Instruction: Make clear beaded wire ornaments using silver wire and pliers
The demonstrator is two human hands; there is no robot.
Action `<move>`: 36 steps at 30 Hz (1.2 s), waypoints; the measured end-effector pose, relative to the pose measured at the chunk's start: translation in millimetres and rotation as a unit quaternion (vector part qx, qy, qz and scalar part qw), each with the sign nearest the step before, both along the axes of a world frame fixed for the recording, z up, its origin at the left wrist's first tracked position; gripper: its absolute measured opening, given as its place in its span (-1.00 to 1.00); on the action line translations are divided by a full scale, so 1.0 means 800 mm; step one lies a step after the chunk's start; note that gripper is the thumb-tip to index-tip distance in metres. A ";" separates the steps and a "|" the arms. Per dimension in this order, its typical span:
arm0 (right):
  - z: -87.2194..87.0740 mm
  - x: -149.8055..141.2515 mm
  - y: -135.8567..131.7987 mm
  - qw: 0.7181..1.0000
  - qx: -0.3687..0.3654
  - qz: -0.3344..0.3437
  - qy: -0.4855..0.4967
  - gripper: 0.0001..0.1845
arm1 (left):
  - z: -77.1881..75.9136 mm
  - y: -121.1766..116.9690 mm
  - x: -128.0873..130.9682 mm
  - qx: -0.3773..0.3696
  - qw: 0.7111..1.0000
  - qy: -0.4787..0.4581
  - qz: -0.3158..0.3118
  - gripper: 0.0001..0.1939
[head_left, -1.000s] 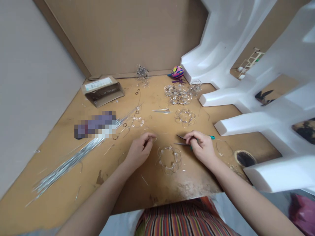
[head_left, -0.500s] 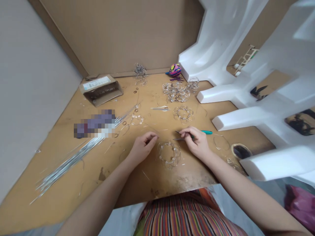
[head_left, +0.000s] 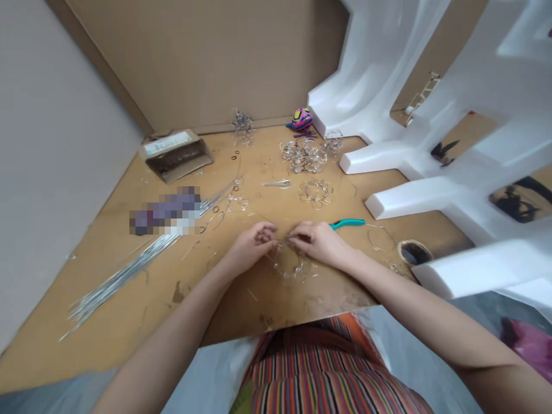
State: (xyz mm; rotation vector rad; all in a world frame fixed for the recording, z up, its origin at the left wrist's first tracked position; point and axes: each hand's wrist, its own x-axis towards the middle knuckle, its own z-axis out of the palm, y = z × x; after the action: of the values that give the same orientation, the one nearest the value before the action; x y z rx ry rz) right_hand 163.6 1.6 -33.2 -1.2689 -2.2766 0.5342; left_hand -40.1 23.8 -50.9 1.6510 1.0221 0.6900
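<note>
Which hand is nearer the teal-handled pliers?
The right hand is nearer, just left of the teal-handled pliers; the left hand is farther left, on the right hand's far side.

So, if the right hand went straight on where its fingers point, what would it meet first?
Probably the left hand, across a narrow gap above the wire-and-bead ring; depth is unclear, so a strand of that ring could come first.

I see a tan wooden board (head_left: 86, 351) that carries long silver wires (head_left: 125, 276), one small cardboard box (head_left: 175, 156), teal-handled pliers (head_left: 347, 223) and beaded wire frames (head_left: 316, 192).
</note>
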 end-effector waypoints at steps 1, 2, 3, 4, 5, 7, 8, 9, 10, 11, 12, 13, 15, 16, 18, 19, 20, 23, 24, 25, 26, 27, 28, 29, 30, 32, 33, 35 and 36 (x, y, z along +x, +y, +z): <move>0.001 0.000 0.003 0.999 -0.024 -0.014 0.028 -0.84 | 0.000 0.002 0.000 -0.002 0.999 -0.030 0.017 -0.69; 0.001 -0.001 0.007 0.997 -0.044 -0.030 0.055 -0.84 | 0.002 0.003 0.000 -0.005 0.998 -0.060 0.036 -0.70; 0.002 -0.001 0.010 0.994 -0.062 -0.046 0.080 -0.85 | 0.004 0.004 -0.001 -0.011 0.994 -0.092 0.051 -0.70; 0.002 -0.001 0.013 0.990 -0.077 -0.061 0.102 -0.85 | 0.007 0.004 -0.002 -0.018 0.989 -0.128 0.066 -0.70; 0.003 -0.002 0.015 0.986 -0.091 -0.075 0.121 -0.85 | 0.010 0.005 -0.003 -0.024 0.985 -0.154 0.076 -0.72; 0.005 -0.003 0.020 0.977 -0.118 -0.091 0.150 -0.83 | 0.017 0.006 -0.007 -0.021 0.980 -0.181 0.083 -0.76; 0.006 -0.004 0.022 0.974 -0.131 -0.092 0.160 -0.82 | 0.020 0.006 -0.009 -0.012 0.979 -0.186 0.083 -0.79; 0.007 -0.005 0.023 0.971 -0.142 -0.092 0.169 -0.81 | 0.022 0.007 -0.011 0.003 0.979 -0.185 0.082 -0.82; 0.008 -0.006 0.025 0.969 -0.151 -0.091 0.175 -0.80 | 0.023 0.007 -0.013 0.018 0.980 -0.181 0.082 -0.84; 0.009 -0.007 0.028 0.966 -0.158 -0.090 0.182 -0.78 | 0.024 0.008 -0.015 0.034 0.980 -0.176 0.084 -0.85; 0.010 -0.008 0.030 0.964 -0.166 -0.089 0.188 -0.77 | 0.023 0.009 -0.016 0.048 0.980 -0.172 0.089 -0.85; 0.010 -0.008 0.032 0.961 -0.175 -0.088 0.193 -0.76 | 0.022 0.011 -0.018 0.057 0.979 -0.170 0.094 -0.85; 0.010 -0.010 0.035 0.956 -0.193 -0.086 0.203 -0.74 | 0.019 0.014 -0.020 0.059 0.978 -0.169 0.102 -0.84; 0.010 -0.010 0.036 0.954 -0.199 -0.086 0.207 -0.74 | 0.018 0.015 -0.021 0.055 0.979 -0.169 0.104 -0.84; 0.009 -0.011 0.036 0.951 -0.207 -0.089 0.212 -0.74 | 0.015 0.016 -0.022 0.047 0.980 -0.162 0.103 -0.84; 0.009 -0.012 0.036 0.951 -0.208 -0.091 0.211 -0.74 | 0.014 0.017 -0.022 0.046 0.982 -0.155 0.101 -0.83; 0.008 -0.012 0.036 0.950 -0.209 -0.094 0.210 -0.74 | 0.013 0.016 -0.022 0.048 0.983 -0.146 0.099 -0.80; 0.006 -0.013 0.036 0.950 -0.214 -0.092 0.207 -0.74 | 0.011 0.014 -0.021 0.065 0.990 -0.100 0.075 -0.73; 0.005 -0.013 0.036 0.950 -0.217 -0.089 0.209 -0.74 | 0.010 0.013 -0.021 0.075 0.992 -0.078 0.064 -0.72; 0.004 -0.013 0.036 0.948 -0.220 -0.086 0.211 -0.74 | 0.009 0.011 -0.020 0.088 0.993 -0.054 0.054 -0.71; 0.003 -0.013 0.036 0.947 -0.223 -0.084 0.213 -0.75 | 0.008 0.010 -0.020 0.103 0.993 -0.032 0.047 -0.71; 0.002 -0.013 0.036 0.947 -0.226 -0.084 0.214 -0.75 | 0.008 0.009 -0.020 0.118 0.992 -0.012 0.042 -0.70; 0.000 -0.013 0.035 0.947 -0.227 -0.084 0.212 -0.76 | 0.007 0.008 -0.019 0.132 0.990 0.004 0.040 -0.70; -0.001 -0.013 0.035 0.947 -0.228 -0.084 0.210 -0.77 | 0.007 0.008 -0.019 0.143 0.989 0.015 0.038 -0.70; -0.002 -0.014 0.034 0.948 -0.227 -0.082 0.207 -0.78 | 0.007 0.007 -0.019 0.152 0.987 0.024 0.036 -0.70; -0.003 -0.015 0.030 0.953 -0.220 -0.079 0.191 -0.79 | 0.007 0.006 -0.019 0.162 0.985 0.039 0.031 -0.71; -0.003 -0.016 0.028 0.957 -0.214 -0.075 0.179 -0.79 | 0.008 0.005 -0.019 0.166 0.985 0.047 0.029 -0.71; -0.001 -0.018 0.023 0.967 -0.198 -0.063 0.145 -0.79 | 0.011 0.002 -0.018 0.172 0.982 0.069 0.030 -0.72; 0.002 -0.018 0.022 0.973 -0.186 -0.054 0.125 -0.79 | 0.013 0.001 -0.017 0.178 0.980 0.081 0.035 -0.73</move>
State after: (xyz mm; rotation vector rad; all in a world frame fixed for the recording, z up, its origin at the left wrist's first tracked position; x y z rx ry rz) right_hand 149.6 19.0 -31.5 -1.3974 -1.9436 1.0550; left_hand -54.1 24.2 -40.2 2.0158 1.1244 0.8312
